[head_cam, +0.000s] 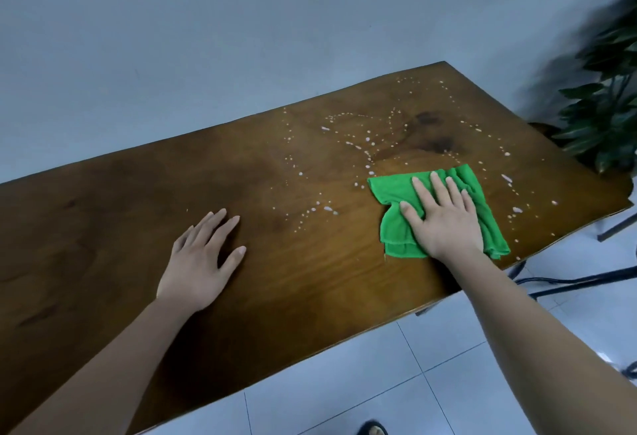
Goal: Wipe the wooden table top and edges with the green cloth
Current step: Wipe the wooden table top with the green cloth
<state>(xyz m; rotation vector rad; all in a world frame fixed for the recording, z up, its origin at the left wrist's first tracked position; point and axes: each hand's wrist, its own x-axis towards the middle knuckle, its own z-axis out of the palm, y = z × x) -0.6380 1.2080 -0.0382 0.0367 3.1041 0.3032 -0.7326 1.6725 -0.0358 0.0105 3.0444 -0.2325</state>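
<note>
Pressing green cloth (396,193), right hand (444,221), seemingly flat

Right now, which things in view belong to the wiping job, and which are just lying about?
In the job:
- green cloth, pressed flat under the right hand
- wooden table, its right half dotted with white droplets
- left hand, resting flat on the wood, empty

Just there:
- leafy plant beyond the table's far right corner
- tiled floor
- grey wall

Head view, looking forward and down, close over wooden table (275,279)
</note>
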